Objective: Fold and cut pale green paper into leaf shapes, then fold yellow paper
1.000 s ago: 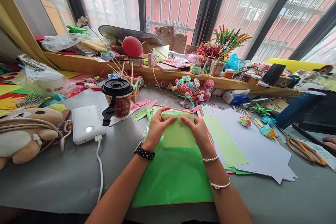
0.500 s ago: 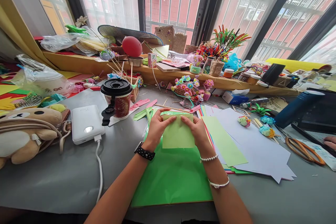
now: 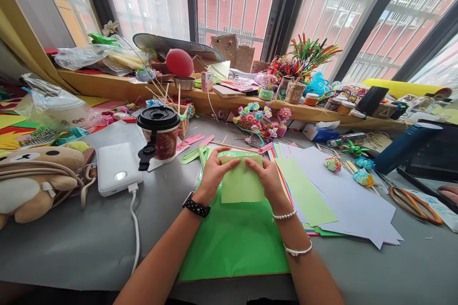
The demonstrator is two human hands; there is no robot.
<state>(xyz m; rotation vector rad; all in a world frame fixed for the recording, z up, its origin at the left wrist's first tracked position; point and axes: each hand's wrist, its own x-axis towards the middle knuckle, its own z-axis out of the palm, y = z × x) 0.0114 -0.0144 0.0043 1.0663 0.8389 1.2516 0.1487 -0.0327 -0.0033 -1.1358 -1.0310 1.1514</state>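
A light green sheet of paper [image 3: 242, 186] is held up between both hands, over a larger bright green sheet [image 3: 234, 243] on the grey table. My left hand [image 3: 213, 174] pinches its upper left edge, thumb in front and fingers behind. On the upper right edge, my right hand [image 3: 269, 176] grips with the thumb on the near face. Most of the fingers are hidden behind the paper. To the right of my right hand lies another light green strip [image 3: 307, 193] on white sheets [image 3: 358, 200].
Left of my arms are a lidded coffee cup [image 3: 159, 136], a white power bank [image 3: 118, 169] with a cable, and a plush bear [image 3: 39, 181]. Orange-handled scissors [image 3: 417, 205] lie at right, near another person's hand [image 3: 449, 193]. Craft flowers [image 3: 255, 119] stand at the back.
Almost nothing differs. Both hands keep their hold on the light green paper, with only a very slight shift of the wrists.
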